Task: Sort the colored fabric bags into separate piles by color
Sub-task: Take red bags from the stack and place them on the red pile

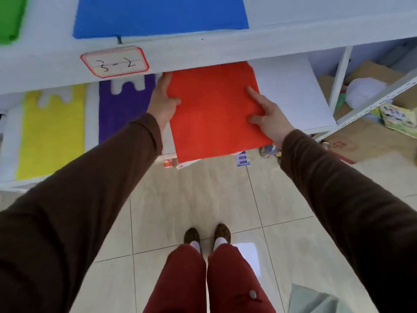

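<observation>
A flat red fabric bag (214, 111) lies at the lower shelf's front edge, partly overhanging it. My left hand (163, 100) grips its left edge, thumb on top. My right hand (268, 116) holds its right edge, with the index finger stretched out on the fabric. To the left on the same shelf lie a purple bag (123, 109) and a yellow bag (53, 132), both with white handles. On the upper shelf rest a blue bag (160, 15) and a green bag (9, 18) at the far left.
The white upper shelf (248, 48) carries a label reading "3-2" (115, 62). A white sheet (291, 93) lies right of the red bag. Cardboard, a white bundle (363, 91) and packets sit behind the rack's right post (338, 75). Tiled floor (180, 199) lies below.
</observation>
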Tool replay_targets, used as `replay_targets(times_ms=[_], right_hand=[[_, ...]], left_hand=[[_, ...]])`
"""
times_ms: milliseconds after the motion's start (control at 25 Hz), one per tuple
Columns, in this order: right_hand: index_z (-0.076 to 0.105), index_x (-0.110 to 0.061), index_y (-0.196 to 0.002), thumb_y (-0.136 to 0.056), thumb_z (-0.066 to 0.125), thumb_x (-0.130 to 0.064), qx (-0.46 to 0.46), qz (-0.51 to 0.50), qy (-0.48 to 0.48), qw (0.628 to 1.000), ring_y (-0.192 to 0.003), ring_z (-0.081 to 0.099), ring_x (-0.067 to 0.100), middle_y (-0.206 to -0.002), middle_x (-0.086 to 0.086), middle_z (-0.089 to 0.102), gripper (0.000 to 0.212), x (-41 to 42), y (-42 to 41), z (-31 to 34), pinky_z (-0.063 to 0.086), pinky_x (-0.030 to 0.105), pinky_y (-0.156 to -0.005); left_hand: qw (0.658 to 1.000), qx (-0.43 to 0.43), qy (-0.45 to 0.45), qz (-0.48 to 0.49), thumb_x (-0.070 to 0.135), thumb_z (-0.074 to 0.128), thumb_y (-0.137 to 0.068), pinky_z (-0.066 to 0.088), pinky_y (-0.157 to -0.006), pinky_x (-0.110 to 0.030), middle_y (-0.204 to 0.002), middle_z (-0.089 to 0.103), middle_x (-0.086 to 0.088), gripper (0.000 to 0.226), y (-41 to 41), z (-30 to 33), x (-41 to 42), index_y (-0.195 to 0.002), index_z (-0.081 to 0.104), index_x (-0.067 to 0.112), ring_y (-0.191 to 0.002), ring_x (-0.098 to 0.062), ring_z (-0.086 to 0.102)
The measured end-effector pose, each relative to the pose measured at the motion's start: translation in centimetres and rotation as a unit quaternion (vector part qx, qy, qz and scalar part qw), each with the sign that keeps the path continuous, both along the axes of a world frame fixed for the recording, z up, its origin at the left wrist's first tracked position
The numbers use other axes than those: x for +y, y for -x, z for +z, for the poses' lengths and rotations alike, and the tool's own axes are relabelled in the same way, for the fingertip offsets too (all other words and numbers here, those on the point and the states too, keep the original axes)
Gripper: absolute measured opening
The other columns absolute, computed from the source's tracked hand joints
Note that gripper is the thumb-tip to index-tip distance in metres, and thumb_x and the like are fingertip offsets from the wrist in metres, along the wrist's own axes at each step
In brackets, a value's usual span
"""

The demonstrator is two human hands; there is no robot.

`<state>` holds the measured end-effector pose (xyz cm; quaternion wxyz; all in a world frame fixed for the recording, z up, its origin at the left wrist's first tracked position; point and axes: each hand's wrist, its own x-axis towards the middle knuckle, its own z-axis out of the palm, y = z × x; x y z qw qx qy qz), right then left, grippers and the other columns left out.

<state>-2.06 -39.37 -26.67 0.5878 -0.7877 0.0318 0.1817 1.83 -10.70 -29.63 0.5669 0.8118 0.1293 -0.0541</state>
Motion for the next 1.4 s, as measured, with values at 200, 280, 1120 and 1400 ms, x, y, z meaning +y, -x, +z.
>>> replay_targets(times_ms=[200,280,1120,1400], right_hand=[[0.037,-0.026,-0.148,-0.079,0.047,0.02,-0.057,-0.03,-0.062,0.996,-0.085,0.065,-0.003,-0.126,-0.011,0.056,0.083,1.3,-9.4,-5.0,0.055,0.023,-0.079],[0.038,-0.026,-0.147,-0.079,0.047,0.02,-0.046,-0.037,-0.069,0.996,-0.087,0.065,-0.002,-0.122,-0.016,0.056,0.083,1.8,-11.4,-9.1,0.056,0.025,-0.081],[0.051,-0.025,-0.139,-0.092,0.057,-0.019,-0.06,-0.011,0.305,0.951,-0.136,0.031,0.031,-0.153,0.004,0.036,0.048,1.6,-5.3,-18.7,0.035,0.043,-0.11],[0.061,-0.023,-0.127,-0.091,0.057,-0.019,-0.099,0.086,0.363,0.922,-0.122,0.046,0.031,-0.137,0.004,0.055,0.037,2.0,6.9,-3.2,0.039,0.04,-0.101]], left_hand=[[0.995,-0.057,0.051,0.062,0.006,0.066,-0.06,0.057,-0.084,-0.046,-0.101,0.072,-0.011,0.035,-9.5,-3.4,2.1,-0.09,0.071,0.021,-0.095,-0.029,0.07],[0.995,-0.059,0.059,0.046,-0.008,0.059,-0.068,0.056,-0.087,-0.036,-0.115,0.068,0.0,0.063,-11.1,-6.3,2.6,-0.118,0.062,0.031,-0.103,-0.017,0.068],[0.96,0.076,-0.265,-0.041,0.033,0.064,-0.089,0.024,-0.113,-0.041,-0.151,0.032,-0.01,0.051,-4.1,-16.1,2.4,-0.137,0.05,0.022,-0.139,-0.032,0.027],[0.949,-0.025,-0.276,-0.148,0.025,0.057,-0.094,0.035,-0.109,-0.037,-0.138,0.051,0.002,0.04,9.7,2.5,2.3,-0.134,0.052,0.023,-0.131,-0.021,0.04]])
